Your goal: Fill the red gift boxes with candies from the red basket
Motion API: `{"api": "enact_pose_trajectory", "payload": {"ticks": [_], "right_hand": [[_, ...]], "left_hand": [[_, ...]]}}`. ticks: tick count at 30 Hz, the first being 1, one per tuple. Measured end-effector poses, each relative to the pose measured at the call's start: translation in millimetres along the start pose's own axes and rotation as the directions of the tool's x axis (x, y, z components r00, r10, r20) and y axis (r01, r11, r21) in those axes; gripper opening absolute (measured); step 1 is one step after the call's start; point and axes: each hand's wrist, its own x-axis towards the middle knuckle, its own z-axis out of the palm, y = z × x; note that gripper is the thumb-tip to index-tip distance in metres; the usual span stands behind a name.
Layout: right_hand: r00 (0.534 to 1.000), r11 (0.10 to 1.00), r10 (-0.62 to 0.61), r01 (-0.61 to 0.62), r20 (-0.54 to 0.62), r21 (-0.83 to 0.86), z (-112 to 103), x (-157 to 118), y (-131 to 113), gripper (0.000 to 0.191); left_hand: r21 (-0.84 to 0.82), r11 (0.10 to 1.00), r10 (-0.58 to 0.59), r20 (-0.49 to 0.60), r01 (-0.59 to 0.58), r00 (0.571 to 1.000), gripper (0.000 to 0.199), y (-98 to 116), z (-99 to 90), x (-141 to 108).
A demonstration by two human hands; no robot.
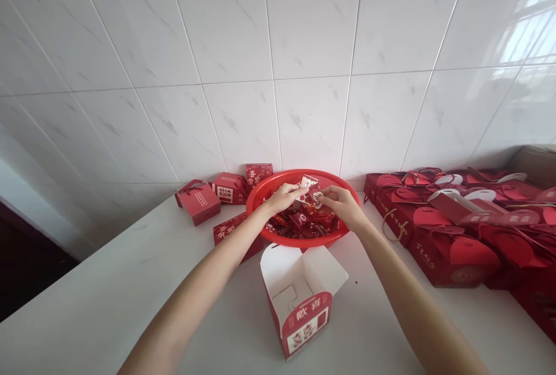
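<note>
Both hands are over a red plastic basket [256,201] filled with small wrapped sweets [302,221]. My left hand [284,197] reaches in from the left, its fingers pinched on a wrapped candy with red and white on it. On the right side, my right hand [344,206] pinches a red-wrapped candy [318,199] with a pale heart-shaped mark. The fingertips are close together, and I cannot tell exactly where one wrapper ends and the other begins. In front of the basket stands a red gift box [306,328], its flaps up and its white inside bare.
Left of the basket are several small closed red boxes [202,204], one lying partly behind my left forearm. Many red gift boxes [452,253] with cord handles crowd the right side of the white table [143,271]. A tiled wall [313,120] rises behind.
</note>
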Motion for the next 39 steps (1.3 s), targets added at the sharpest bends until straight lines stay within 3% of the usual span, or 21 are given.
{"api": "enact_pose_trajectory", "payload": {"ticks": [6,13,17,21,27,32,35,37,39], "right_hand": [[1.0,0.996,0.011,-0.012,-0.014,-0.086,0,-2,-1,0.032],[0.997,0.987,0.053,-0.06,-0.051,-0.148,3,1,0,0.026],[0.996,0.991,0.086,-0.087,-0.017,-0.106,3,0,-4,0.021],[0.982,0.98,0.177,-0.182,0.062,0.08,0,-2,-11,0.023],[0.963,0.914,0.249,-0.268,0.102,0.305,-6,0,-16,0.031],[0.972,0.929,0.222,-0.235,0.078,0.285,-5,-1,-14,0.036],[0.975,0.925,0.221,-0.211,0.006,0.317,-3,-1,-13,0.042],[0.976,0.917,0.208,-0.171,-0.067,0.36,-2,1,-12,0.039],[0.977,0.911,0.183,-0.125,-0.112,0.394,-3,2,-10,0.034]], "left_hand": [[0.019,1.0,0.007,0.037,-0.008,0.999,0.057,-5,1.0,1],[-0.03,0.991,0.133,-0.004,-0.133,0.991,0.037,-13,1.3,6],[0.052,0.973,0.221,0.051,-0.224,0.974,0.027,-20,-0.6,8],[0.072,0.963,0.256,0.068,-0.261,0.964,0.043,-26,-2.3,9],[0.126,0.96,0.246,0.047,-0.25,0.968,0.06,-23,-1.6,7],[0.202,0.936,0.265,0.133,-0.288,0.955,0.057,-15,4.7,3],[0.212,0.946,0.215,0.15,-0.243,0.965,0.058,-13,8.0,2],[0.268,0.943,0.142,0.215,-0.198,0.966,0.048,-13,9.8,3],[0.319,0.928,0.078,0.337,-0.192,0.938,0.03,-12,12.6,3]]}}
